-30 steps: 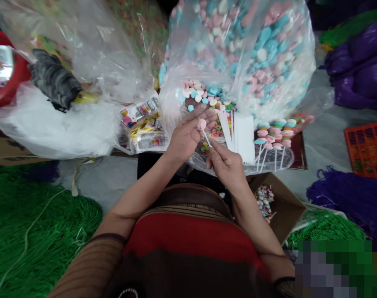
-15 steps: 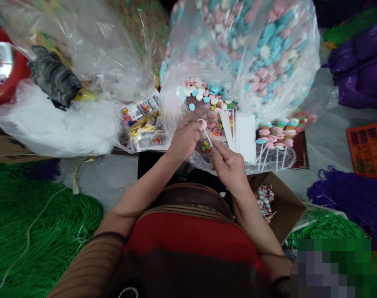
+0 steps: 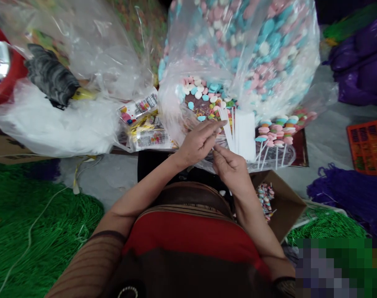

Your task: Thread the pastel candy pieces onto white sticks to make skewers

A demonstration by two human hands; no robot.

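My left hand (image 3: 197, 145) is closed, its thumb and fingers together over the top of a white lollipop stick, one finger stretched out to the right. Only a sliver of a pink candy (image 3: 218, 130) shows past these fingers. Close below, my right hand (image 3: 231, 166) pinches the lower part of the stick, which is almost wholly covered. Loose white sticks (image 3: 226, 129) lie just right of the left fingertips, beside a white stack (image 3: 245, 136). Behind the hands are pink, white and blue candies (image 3: 197, 92). Finished-looking candy skewers (image 3: 277, 131) lie at the right.
A big clear bag of candies (image 3: 269, 49) stands behind. Printed wrappers (image 3: 149, 134) and a white plastic bag (image 3: 58, 124) lie left. A cardboard box (image 3: 286, 211) holding candy skewers stands low right. Green strands (image 3: 36, 223) cover the left floor; an orange crate (image 3: 368, 147) is far right.
My left hand has moved right and slightly down, over the candy at the stick's top, which showed before. The right hand stays nearly in place on the stick.
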